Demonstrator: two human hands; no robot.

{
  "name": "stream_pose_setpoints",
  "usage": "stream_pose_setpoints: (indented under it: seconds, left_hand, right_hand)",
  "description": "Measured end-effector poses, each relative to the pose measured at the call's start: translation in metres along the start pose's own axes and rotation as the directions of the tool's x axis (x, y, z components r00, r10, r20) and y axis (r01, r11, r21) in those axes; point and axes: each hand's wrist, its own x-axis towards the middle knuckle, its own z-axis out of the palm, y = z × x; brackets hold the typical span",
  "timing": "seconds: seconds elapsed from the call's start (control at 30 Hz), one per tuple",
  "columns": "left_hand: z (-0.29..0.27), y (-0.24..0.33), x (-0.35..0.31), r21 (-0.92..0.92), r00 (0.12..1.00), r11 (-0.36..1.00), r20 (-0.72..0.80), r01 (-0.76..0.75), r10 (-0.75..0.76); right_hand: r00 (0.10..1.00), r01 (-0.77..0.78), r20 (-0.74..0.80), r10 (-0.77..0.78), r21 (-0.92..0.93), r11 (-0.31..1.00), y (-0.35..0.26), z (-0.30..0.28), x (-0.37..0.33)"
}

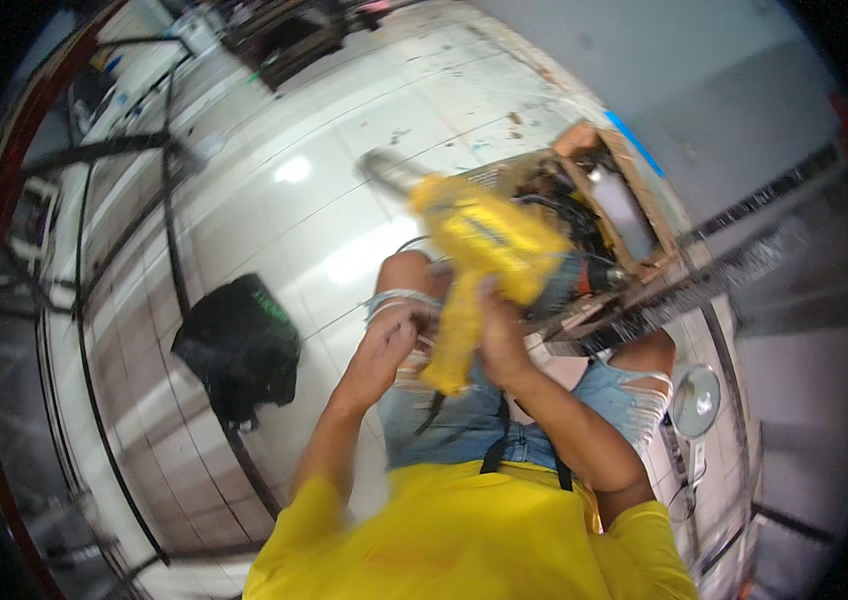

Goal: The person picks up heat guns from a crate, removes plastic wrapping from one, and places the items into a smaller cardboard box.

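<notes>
A yellow heat gun (489, 240) with a grey metal nozzle is held above my lap, blurred by motion. Its nozzle points to the far left, and its handle slants down toward me. My right hand (502, 335) is closed round it, where the handle meets the body. Beside the handle, over my left knee, my left hand (394, 345) has its fingers curled. What lies in those fingers is hidden by blur and the handle. A dark cord (431, 412) hangs from the foot of the handle.
To the right stands an open box (656, 215) with tools and a pale bottle inside. A black cloth or bag (239, 345) drapes over a dark metal frame (174, 230) at left. At lower right is a round-headed, mirror-like thing (696, 400). A dark wooden piece (289, 40) stands far off.
</notes>
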Motion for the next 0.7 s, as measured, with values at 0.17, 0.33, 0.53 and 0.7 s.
stream_pose_setpoints:
  seconds: [0.17,0.33,0.53,0.7]
  left_hand:
    - [0.016,0.016,-0.011,0.073,0.985,0.996,-0.167,0.053,-0.040]
    - [-0.058,0.005,-0.039,-0.036,0.936,0.986,-0.310,0.163,-0.166]
    - [-0.122,-0.047,-0.026,0.095,0.826,0.928,-0.493,0.361,-0.271]
    - [-0.194,-0.165,-0.036,0.198,0.754,0.808,-0.529,0.556,-0.389]
  right_hand:
    - [0.935,0.164,0.309,-0.174,0.056,0.985,-0.020,0.044,-0.001]
    - [0.740,0.642,0.445,-0.504,-0.242,0.728,-0.009,0.043,0.005]
    - [0.866,0.500,0.328,-0.377,-0.563,0.658,-0.016,-0.039,-0.005]
    - [0.837,0.427,0.275,-0.473,-0.868,0.252,-0.076,-0.105,-0.034]
